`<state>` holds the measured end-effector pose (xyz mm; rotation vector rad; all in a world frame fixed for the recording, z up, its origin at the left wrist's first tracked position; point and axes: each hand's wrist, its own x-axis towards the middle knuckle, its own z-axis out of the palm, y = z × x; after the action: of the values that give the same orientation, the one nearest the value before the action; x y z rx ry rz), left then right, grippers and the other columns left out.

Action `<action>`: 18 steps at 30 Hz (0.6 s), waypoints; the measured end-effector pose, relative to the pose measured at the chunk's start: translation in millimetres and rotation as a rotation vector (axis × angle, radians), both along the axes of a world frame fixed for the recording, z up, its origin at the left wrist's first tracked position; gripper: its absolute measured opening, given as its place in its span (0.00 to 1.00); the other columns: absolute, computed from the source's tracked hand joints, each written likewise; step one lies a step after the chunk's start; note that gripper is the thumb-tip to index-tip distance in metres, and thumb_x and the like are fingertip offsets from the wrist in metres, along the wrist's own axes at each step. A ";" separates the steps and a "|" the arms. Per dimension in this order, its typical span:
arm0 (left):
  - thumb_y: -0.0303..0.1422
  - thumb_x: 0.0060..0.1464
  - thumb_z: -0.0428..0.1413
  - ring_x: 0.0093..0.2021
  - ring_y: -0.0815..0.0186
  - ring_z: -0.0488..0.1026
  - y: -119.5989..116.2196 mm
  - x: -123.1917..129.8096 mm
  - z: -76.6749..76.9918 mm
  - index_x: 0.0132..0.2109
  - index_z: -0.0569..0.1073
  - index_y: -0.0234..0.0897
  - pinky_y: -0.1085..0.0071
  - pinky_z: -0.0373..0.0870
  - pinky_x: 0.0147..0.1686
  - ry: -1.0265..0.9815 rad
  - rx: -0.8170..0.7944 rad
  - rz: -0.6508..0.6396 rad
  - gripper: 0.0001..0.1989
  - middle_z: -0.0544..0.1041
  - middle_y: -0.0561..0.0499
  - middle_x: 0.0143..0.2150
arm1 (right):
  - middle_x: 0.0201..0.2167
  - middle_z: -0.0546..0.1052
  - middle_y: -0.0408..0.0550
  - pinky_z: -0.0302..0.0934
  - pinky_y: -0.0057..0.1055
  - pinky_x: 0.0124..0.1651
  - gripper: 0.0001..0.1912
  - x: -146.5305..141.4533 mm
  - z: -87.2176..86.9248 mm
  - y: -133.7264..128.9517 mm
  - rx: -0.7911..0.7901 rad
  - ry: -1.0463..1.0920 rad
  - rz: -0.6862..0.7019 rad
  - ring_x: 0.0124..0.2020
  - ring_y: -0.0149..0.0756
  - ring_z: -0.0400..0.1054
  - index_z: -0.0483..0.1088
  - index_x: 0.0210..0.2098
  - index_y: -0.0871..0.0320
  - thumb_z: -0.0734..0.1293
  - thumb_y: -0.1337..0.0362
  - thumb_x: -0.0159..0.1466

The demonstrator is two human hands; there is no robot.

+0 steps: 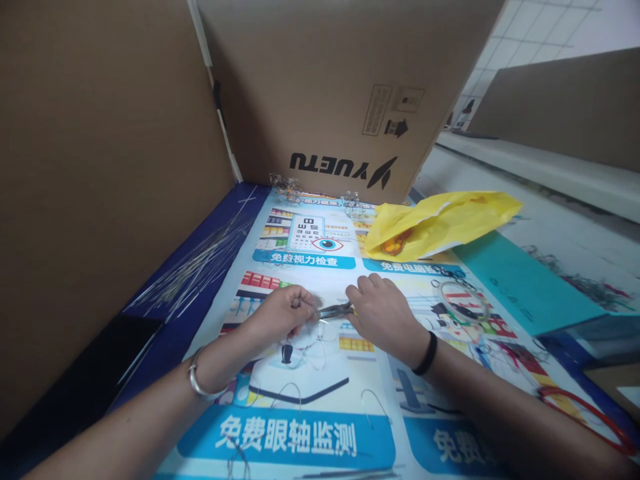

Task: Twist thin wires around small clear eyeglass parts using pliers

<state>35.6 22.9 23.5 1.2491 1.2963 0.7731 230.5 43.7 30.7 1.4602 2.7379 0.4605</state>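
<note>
pliers (337, 311) gripped in the right hand (383, 310) point at the left hand (283, 312), fingertips pinched together.

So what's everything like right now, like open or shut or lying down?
Left hand: fingers pinched together.
Right hand: closed around the pliers.
Pliers: held, tips at the left fingers.
Yellow bag: lying down, creased.
Long wires: lying loosely bunched.
Cardboard: standing, printing upside down.
Printed sheet: spread out.

Soft, uneven light, brightest at upper right
Left cardboard panel (100, 167) dim; fine detail around the pliers (336, 311) blurs (edges stretch, too).
</note>
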 end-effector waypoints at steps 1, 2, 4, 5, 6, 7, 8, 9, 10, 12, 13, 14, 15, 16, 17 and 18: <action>0.26 0.46 0.53 0.10 0.77 0.55 0.0 0.4 0.5 0.30 0.66 0.36 0.79 0.49 0.12 0.006 -0.001 0.001 0.03 0.67 0.60 0.14 | 0.34 0.69 0.52 0.46 0.34 0.35 0.10 -0.5 -0.2 -0.5 0.013 0.000 -0.001 0.39 0.43 0.59 0.66 0.34 0.58 0.65 0.60 0.56; 0.26 0.46 0.53 0.11 0.77 0.55 -0.1 0.7 0.7 0.30 0.66 0.36 0.80 0.49 0.12 0.011 -0.003 0.007 0.03 0.66 0.60 0.13 | 0.34 0.69 0.52 0.45 0.34 0.35 0.10 -1.1 -0.3 -1.1 0.025 0.002 -0.005 0.39 0.43 0.59 0.66 0.34 0.58 0.65 0.59 0.56; 0.25 0.46 0.53 0.11 0.77 0.55 -0.1 1.2 0.5 0.30 0.65 0.36 0.80 0.49 0.12 0.009 -0.009 0.031 0.03 0.64 0.60 0.12 | 0.34 0.68 0.52 0.45 0.35 0.35 0.11 -2.4 -0.7 -2.2 0.043 0.009 -0.018 0.39 0.44 0.58 0.66 0.34 0.58 0.65 0.58 0.56; 0.25 0.47 0.53 0.11 0.77 0.54 -0.2 1.4 0.2 0.30 0.65 0.36 0.80 0.50 0.12 0.003 -0.010 0.046 0.03 0.64 0.61 0.12 | 0.34 0.68 0.52 0.45 0.35 0.35 0.11 -2.9 -0.9 -2.7 0.049 0.012 -0.024 0.39 0.44 0.58 0.66 0.34 0.58 0.65 0.57 0.56; 0.25 0.47 0.52 0.11 0.77 0.54 -0.2 1.6 -0.2 0.31 0.65 0.36 0.80 0.50 0.12 -0.004 -0.009 0.061 0.03 0.63 0.61 0.12 | 0.34 0.68 0.52 0.45 0.35 0.35 0.11 -3.3 -1.1 -3.2 0.053 0.015 -0.030 0.39 0.44 0.58 0.66 0.34 0.58 0.65 0.57 0.56; 0.25 0.47 0.53 0.11 0.77 0.54 -0.2 1.7 -0.6 0.31 0.65 0.36 0.80 0.50 0.12 -0.012 -0.009 0.070 0.03 0.63 0.61 0.12 | 0.34 0.68 0.52 0.45 0.35 0.36 0.11 -3.7 -1.3 -3.5 0.055 0.017 -0.036 0.39 0.44 0.58 0.66 0.34 0.58 0.65 0.57 0.56; 0.25 0.47 0.53 0.11 0.77 0.54 -0.1 1.8 -1.2 0.31 0.65 0.36 0.80 0.51 0.13 -0.017 -0.009 0.075 0.03 0.63 0.61 0.12 | 0.34 0.68 0.52 0.45 0.34 0.36 0.11 -3.9 -1.6 -3.8 0.056 0.019 -0.041 0.39 0.44 0.58 0.66 0.34 0.58 0.64 0.57 0.56; 0.25 0.47 0.53 0.12 0.77 0.54 -0.1 1.9 -1.7 0.31 0.66 0.36 0.80 0.52 0.13 -0.021 -0.010 0.077 0.03 0.63 0.61 0.12 | 0.34 0.68 0.51 0.46 0.34 0.36 0.11 -4.0 -1.9 -4.0 0.054 0.021 -0.046 0.39 0.44 0.58 0.66 0.34 0.57 0.64 0.56 0.56; 0.25 0.47 0.53 0.12 0.77 0.54 0.0 2.0 -2.4 0.31 0.66 0.36 0.80 0.52 0.13 -0.023 -0.010 0.079 0.03 0.63 0.61 0.12 | 0.34 0.68 0.51 0.46 0.34 0.36 0.12 -4.0 -2.3 -4.1 0.052 0.023 -0.051 0.39 0.44 0.59 0.66 0.35 0.57 0.64 0.56 0.57; 0.26 0.47 0.53 0.12 0.77 0.55 0.2 2.1 -4.3 0.32 0.66 0.36 0.81 0.52 0.13 -0.028 -0.005 0.088 0.03 0.63 0.61 0.12 | 0.34 0.69 0.51 0.46 0.34 0.36 0.12 -4.1 -3.5 -4.1 0.047 0.028 -0.065 0.39 0.44 0.59 0.66 0.35 0.57 0.64 0.55 0.57; 0.26 0.47 0.53 0.12 0.77 0.55 0.4 2.0 -5.5 0.32 0.66 0.35 0.81 0.53 0.13 -0.034 0.002 0.094 0.03 0.63 0.61 0.13 | 0.34 0.69 0.51 0.46 0.34 0.36 0.12 -4.2 -4.2 -3.9 0.043 0.030 -0.071 0.39 0.43 0.59 0.66 0.35 0.57 0.63 0.55 0.57; 0.27 0.48 0.53 0.12 0.77 0.55 0.6 1.9 -7.0 0.33 0.66 0.35 0.81 0.53 0.13 -0.040 0.011 0.101 0.03 0.63 0.61 0.13 | 0.34 0.69 0.51 0.47 0.34 0.36 0.12 -4.3 -5.1 -3.8 0.037 0.032 -0.077 0.39 0.43 0.59 0.66 0.35 0.57 0.63 0.55 0.57; 0.27 0.48 0.53 0.12 0.77 0.55 0.9 1.7 -8.6 0.33 0.66 0.35 0.81 0.53 0.13 -0.048 0.022 0.105 0.03 0.63 0.61 0.13 | 0.34 0.69 0.51 0.47 0.34 0.36 0.13 -4.4 -6.0 -3.5 0.030 0.033 -0.083 0.39 0.43 0.60 0.66 0.35 0.57 0.63 0.55 0.58; 0.28 0.48 0.54 0.12 0.77 0.55 1.1 1.6 -10.3 0.33 0.67 0.35 0.81 0.53 0.13 -0.055 0.034 0.108 0.03 0.63 0.61 0.13 | 0.34 0.69 0.51 0.47 0.34 0.36 0.13 -4.5 -6.8 -3.3 0.021 0.034 -0.089 0.39 0.43 0.60 0.67 0.36 0.58 0.63 0.54 0.58; 0.28 0.48 0.54 0.12 0.77 0.55 1.4 1.4 -11.9 0.33 0.67 0.35 0.81 0.52 0.13 -0.063 0.046 0.111 0.04 0.63 0.61 0.13 | 0.34 0.69 0.52 0.48 0.34 0.37 0.14 -4.6 -7.5 -3.0 0.011 0.034 -0.093 0.39 0.43 0.60 0.67 0.36 0.58 0.62 0.54 0.58; 0.29 0.48 0.54 0.11 0.78 0.55 1.5 1.3 -13.4 0.34 0.67 0.35 0.81 0.52 0.13 -0.070 0.055 0.112 0.04 0.63 0.61 0.13 | 0.34 0.69 0.52 0.48 0.34 0.37 0.14 -4.7 -8.1 -2.7 0.000 0.033 -0.097 0.39 0.43 0.60 0.67 0.36 0.58 0.62 0.54 0.59</action>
<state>36.9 24.4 10.0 1.1904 1.3037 0.9296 225.8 41.0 22.6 1.6058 2.6766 0.4377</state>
